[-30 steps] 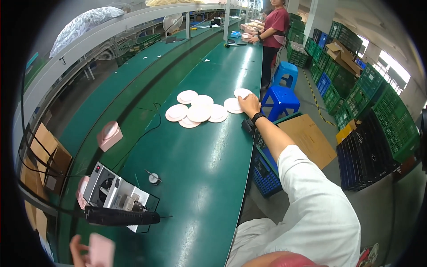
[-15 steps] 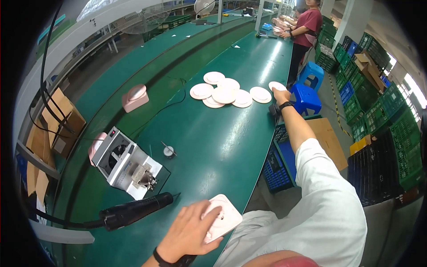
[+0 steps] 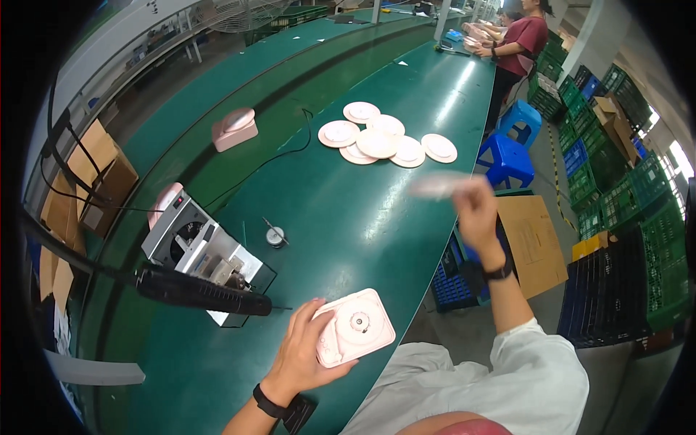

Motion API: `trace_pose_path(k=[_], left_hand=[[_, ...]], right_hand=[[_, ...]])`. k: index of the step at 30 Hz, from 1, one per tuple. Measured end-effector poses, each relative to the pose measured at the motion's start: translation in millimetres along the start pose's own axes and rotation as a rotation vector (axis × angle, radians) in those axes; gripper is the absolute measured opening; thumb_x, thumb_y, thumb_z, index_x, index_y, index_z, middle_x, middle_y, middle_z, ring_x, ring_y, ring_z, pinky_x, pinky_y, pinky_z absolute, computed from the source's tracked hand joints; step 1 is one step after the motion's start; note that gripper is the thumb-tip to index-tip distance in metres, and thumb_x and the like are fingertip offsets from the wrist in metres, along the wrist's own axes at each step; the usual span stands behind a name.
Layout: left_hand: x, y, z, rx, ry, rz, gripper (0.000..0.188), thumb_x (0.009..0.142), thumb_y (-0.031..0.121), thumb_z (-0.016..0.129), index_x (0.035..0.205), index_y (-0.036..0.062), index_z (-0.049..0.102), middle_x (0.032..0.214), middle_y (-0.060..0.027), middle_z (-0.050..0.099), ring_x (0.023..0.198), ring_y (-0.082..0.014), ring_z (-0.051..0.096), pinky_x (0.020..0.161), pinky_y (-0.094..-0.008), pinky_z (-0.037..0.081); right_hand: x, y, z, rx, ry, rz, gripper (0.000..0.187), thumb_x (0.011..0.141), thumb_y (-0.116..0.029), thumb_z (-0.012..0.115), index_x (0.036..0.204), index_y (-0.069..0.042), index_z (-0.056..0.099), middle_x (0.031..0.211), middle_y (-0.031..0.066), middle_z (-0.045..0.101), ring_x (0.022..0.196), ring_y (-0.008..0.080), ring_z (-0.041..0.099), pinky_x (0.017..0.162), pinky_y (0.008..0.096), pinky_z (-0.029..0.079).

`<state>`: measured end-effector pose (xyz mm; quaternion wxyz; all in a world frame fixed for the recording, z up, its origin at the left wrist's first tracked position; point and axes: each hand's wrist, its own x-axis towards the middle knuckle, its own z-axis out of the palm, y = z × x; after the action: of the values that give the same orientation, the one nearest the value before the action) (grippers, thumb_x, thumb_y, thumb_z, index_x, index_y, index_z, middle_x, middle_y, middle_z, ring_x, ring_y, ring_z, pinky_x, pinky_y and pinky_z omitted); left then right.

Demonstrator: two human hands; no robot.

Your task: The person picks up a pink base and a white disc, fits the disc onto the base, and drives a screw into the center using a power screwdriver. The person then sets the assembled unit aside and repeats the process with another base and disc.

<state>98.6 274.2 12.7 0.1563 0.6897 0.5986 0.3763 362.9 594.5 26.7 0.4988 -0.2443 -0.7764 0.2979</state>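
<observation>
My left hand (image 3: 301, 351) grips a pale pink, rounded-square plastic housing (image 3: 370, 308) near the bench's front edge. A round recess with a small metal centre shows on its upper face. Above the right edge of the bench, my right hand (image 3: 478, 214) pinches a pale pink disc (image 3: 438, 186), which is smeared by motion. Several similar pink discs (image 3: 377, 143) lie in an overlapping group farther up the bench. One more disc (image 3: 438, 148) rests at the right of that group.
A black electric screwdriver (image 3: 206, 291) hangs left of my left hand, before a silver screw-feeding machine (image 3: 206, 250). A small round pot (image 3: 275, 236) stands nearby. Another pink housing (image 3: 235, 129) sits farther back. Blue stools (image 3: 507, 159) and crates (image 3: 609, 293) line the right; a co-worker (image 3: 518, 43) stands beyond.
My right hand has drawn back toward me with a disc. The housing in my left hand has turned and lifted slightly, showing more of its recess. The screwdriver has swung up and left.
</observation>
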Motion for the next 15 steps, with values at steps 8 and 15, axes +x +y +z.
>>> trace_pose_path(k=[8, 15], left_hand=[[-10, -8, 6, -0.057, -0.001, -0.03, 0.096, 0.058, 0.027, 0.098, 0.139, 0.0042, 0.052, 0.145, -0.027, 0.046, 0.132, -0.0447, 0.049, 0.108, -0.0522, 0.045], [-10, -6, 0, -0.05, 0.035, -0.019, 0.096, 0.059, 0.029, 0.098, 0.139, 0.0026, 0.051, 0.139, -0.0253, 0.049, 0.127, -0.0447, 0.05, 0.105, -0.0529, 0.047]], right_hand=[[-74, -98, 78, 0.147, -0.658, -0.523, 0.039, 0.077, 0.015, 0.063, 0.112, -0.002, 0.069, 0.132, 0.0221, 0.065, 0.125, 0.0409, 0.062, 0.104, 0.0515, 0.053], [-67, -123, 87, 0.232, -0.899, -0.235, 0.076, 0.074, -0.006, 0.083, 0.143, -0.003, 0.052, 0.161, 0.0269, 0.035, 0.152, 0.0501, 0.027, 0.121, 0.0562, 0.033]])
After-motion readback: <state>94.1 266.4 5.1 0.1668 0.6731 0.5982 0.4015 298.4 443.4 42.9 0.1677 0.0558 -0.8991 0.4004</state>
